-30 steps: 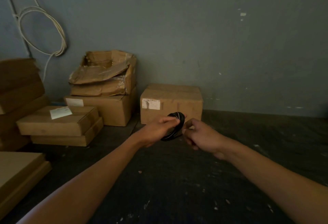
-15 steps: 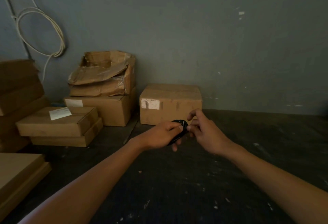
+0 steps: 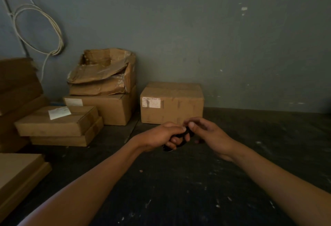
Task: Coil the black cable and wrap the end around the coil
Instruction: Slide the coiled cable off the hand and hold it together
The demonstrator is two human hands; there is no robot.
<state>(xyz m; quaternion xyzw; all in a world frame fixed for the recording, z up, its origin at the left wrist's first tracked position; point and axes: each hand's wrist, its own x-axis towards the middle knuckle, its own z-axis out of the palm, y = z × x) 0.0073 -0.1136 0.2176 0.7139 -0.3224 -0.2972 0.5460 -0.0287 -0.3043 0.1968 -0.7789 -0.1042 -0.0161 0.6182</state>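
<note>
- Mid-scene, above the dark floor (image 3: 179, 190) and just near of the labelled cardboard box (image 3: 171, 102), we had both hands together on the black cable (image 3: 180, 140).
- Cable sat bundled into a small coil, mostly hidden inside our left hand (image 3: 161, 137); only short dark bits showed between and below the fingers.
- Our read on the step: coiling done, end-wrap under way. How many turns were on, we couldn't tell; too dark and too covered.
- Left hand: fingers curled tight round the coil, thumb on top, clamping it.
- Right hand (image 3: 209, 134): thumb and forefinger pinched close at the coil's far edge, other fingers loosely curled. Looked like it pinched the free end, but the end itself wasn't visible.
- Next move, as we judged it: pass the end round the bundle again under tension, left grip staying firm so the loops don't spring apart, then tuck.
- Risk: slack end lets the wrap unwind.
</note>
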